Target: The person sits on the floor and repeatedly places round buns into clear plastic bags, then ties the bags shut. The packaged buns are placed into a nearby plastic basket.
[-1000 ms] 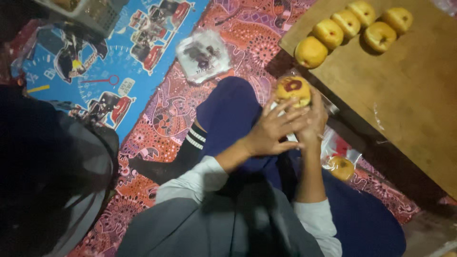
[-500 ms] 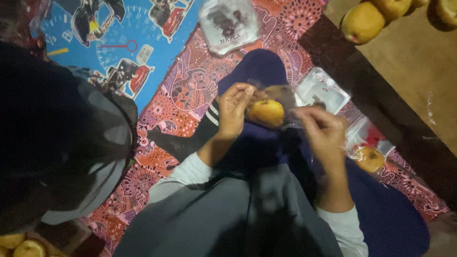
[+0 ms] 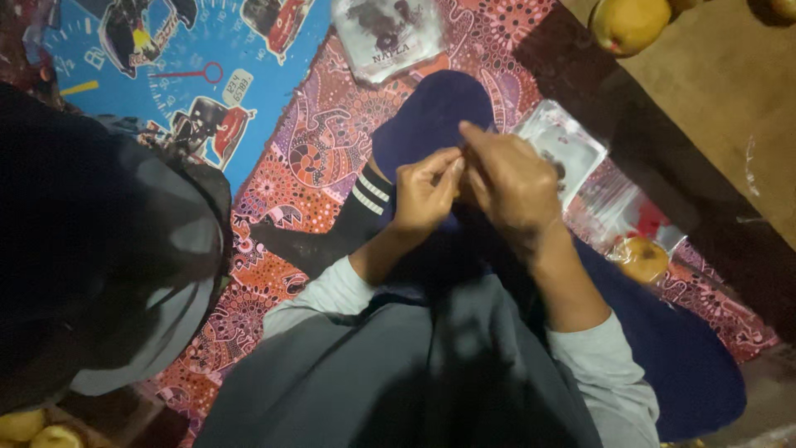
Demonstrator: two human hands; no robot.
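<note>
Both hands are held together over the lap, just below the knee in dark blue trousers. The left hand [image 3: 424, 192] is pinched shut, thumb against fingertips; the right hand [image 3: 512, 184] is curled closed beside it, touching. What is gripped between them cannot be told. The yellow bun seen between the hands half a second ago is no longer visible; it may be hidden behind the right hand. A flat clear wrapper [image 3: 560, 148] lies at two o'clock from the hands. A wrapped bun [image 3: 642, 257] lies at four o'clock on the patterned mat [image 3: 290, 178]. More buns [image 3: 628, 21] rest on a wooden board [image 3: 721, 91] at one o'clock.
</note>
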